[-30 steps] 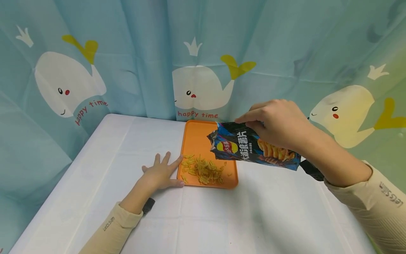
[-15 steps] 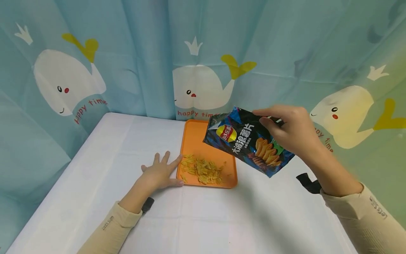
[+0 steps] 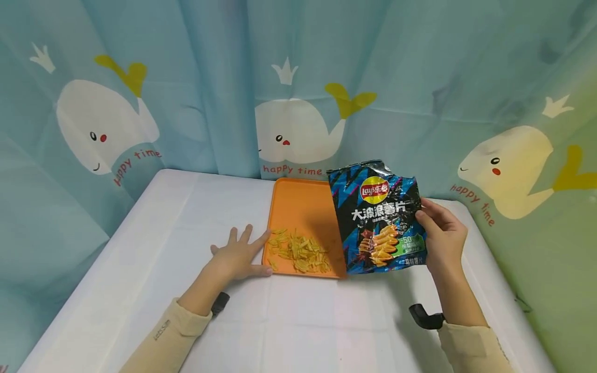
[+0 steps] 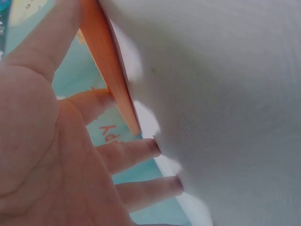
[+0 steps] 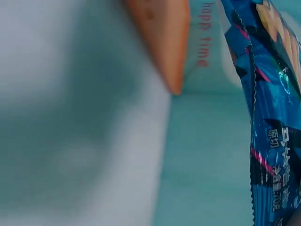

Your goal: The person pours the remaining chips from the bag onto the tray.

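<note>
My right hand (image 3: 445,235) pinches a blue-and-black Lay's potato chip bag (image 3: 380,212) by its right side, thumb on the front. The bag is upright with its printed front toward me, its torn top edge up, and it overlaps the right side of an orange tray (image 3: 298,202). Ridged yellow potato chips (image 3: 305,253) lie piled in the near half of that tray. My left hand (image 3: 237,257) has its fingers spread, thumb and index finger against the tray's left rim. In the right wrist view the bag (image 5: 275,113) fills the right side; the right fingers are mostly out of sight.
A white cloth (image 3: 289,321) covers the table. Behind and to the sides hangs a blue curtain (image 3: 210,103) printed with whales. Black wrist mounts (image 3: 425,317) are on both forearms. The curtain at the right stands close to the table's edge.
My right hand has turned the bag from tilted over the tray to upright, its front facing me, and shifted it right and nearer. The left hand stays at the tray's rim.
</note>
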`<state>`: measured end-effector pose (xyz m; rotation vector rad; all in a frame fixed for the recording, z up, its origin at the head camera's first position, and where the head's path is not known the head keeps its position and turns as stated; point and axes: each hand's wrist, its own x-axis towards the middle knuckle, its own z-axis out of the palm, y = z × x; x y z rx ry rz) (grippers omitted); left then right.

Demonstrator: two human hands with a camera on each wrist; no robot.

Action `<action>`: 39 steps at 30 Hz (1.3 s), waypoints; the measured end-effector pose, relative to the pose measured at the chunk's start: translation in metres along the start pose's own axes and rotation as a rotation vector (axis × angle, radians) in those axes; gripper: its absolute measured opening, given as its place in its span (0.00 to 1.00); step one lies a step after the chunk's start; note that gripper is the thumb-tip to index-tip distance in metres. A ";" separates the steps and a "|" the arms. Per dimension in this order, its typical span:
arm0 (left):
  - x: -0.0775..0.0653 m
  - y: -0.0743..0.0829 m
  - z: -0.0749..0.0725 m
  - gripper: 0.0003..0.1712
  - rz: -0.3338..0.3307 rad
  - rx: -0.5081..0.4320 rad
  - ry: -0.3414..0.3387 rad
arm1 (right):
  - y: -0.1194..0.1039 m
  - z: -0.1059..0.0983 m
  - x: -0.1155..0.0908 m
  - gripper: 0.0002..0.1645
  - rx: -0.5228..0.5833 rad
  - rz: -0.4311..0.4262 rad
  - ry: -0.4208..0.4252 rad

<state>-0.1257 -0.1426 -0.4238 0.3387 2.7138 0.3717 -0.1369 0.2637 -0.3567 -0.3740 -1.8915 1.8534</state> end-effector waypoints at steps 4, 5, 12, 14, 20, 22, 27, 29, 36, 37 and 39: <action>0.000 -0.001 -0.001 0.58 -0.007 0.004 0.005 | 0.021 -0.011 0.005 0.20 0.008 0.220 0.078; 0.000 -0.002 -0.001 0.58 -0.009 0.003 0.003 | 0.026 -0.014 0.007 0.20 -0.003 0.257 0.088; 0.000 -0.005 -0.002 0.59 -0.014 -0.001 -0.003 | 0.052 -0.025 0.021 0.21 -0.050 0.417 0.099; 0.000 -0.006 -0.002 0.58 -0.015 0.001 -0.003 | 0.056 -0.025 0.024 0.22 -0.092 0.436 0.081; -0.002 -0.008 -0.002 0.58 -0.019 -0.001 0.006 | 0.067 -0.023 0.031 0.27 -0.263 0.466 -0.036; -0.003 -0.009 -0.002 0.58 -0.021 0.000 0.009 | 0.069 -0.022 0.032 0.29 -0.321 0.467 -0.079; -0.004 -0.009 -0.002 0.58 -0.025 0.002 0.015 | 0.072 -0.024 0.031 0.33 -0.451 0.414 -0.242; -0.004 -0.010 -0.002 0.58 -0.023 0.002 0.012 | 0.071 -0.026 0.028 0.36 -0.523 0.362 -0.332; -0.006 -0.016 -0.006 0.59 0.053 -0.026 0.069 | 0.064 -0.010 0.000 0.41 -0.690 0.008 -0.356; -0.006 -0.017 -0.008 0.59 0.085 -0.027 0.108 | 0.062 -0.005 -0.004 0.41 -0.697 -0.084 -0.352; -0.006 -0.019 -0.012 0.58 0.150 -0.009 0.206 | 0.056 0.006 -0.013 0.42 -0.717 -0.278 -0.363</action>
